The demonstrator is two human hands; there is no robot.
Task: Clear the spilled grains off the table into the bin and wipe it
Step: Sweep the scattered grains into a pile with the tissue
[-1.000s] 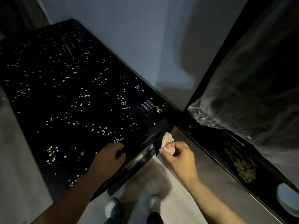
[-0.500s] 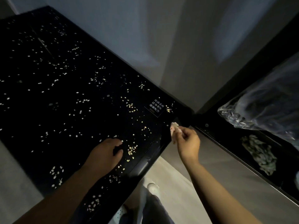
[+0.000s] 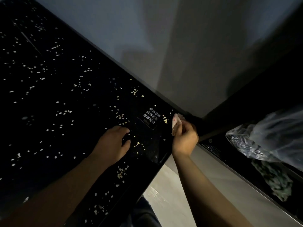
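1. Plainly, pale grains (image 3: 121,117) lie scattered over nearly the whole black desk (image 3: 41,105). They are thickest around the label (image 3: 151,117) with white characters near the right corner, and along the near edge.
2. The left hand (image 3: 113,145) rests palm down on the desk, just left of the label. Its fingers (image 3: 122,130) are loosely bent among the grains and hold nothing that shows.
3. The right hand (image 3: 184,140) is at the desk's right corner, close to the wall (image 3: 147,46). Its thumb and fingers pinch a small white cloth (image 3: 175,122) with a red spot. The cloth's top sticks up above the hand, just beside a grain cluster right of the label.
4. A clear plastic bag (image 3: 270,138) hangs at the right over a dark ledge (image 3: 218,149), well apart from the grains. Whether it lines a bin cannot be told.
5. Pale floor (image 3: 165,202) shows between desk and ledge.
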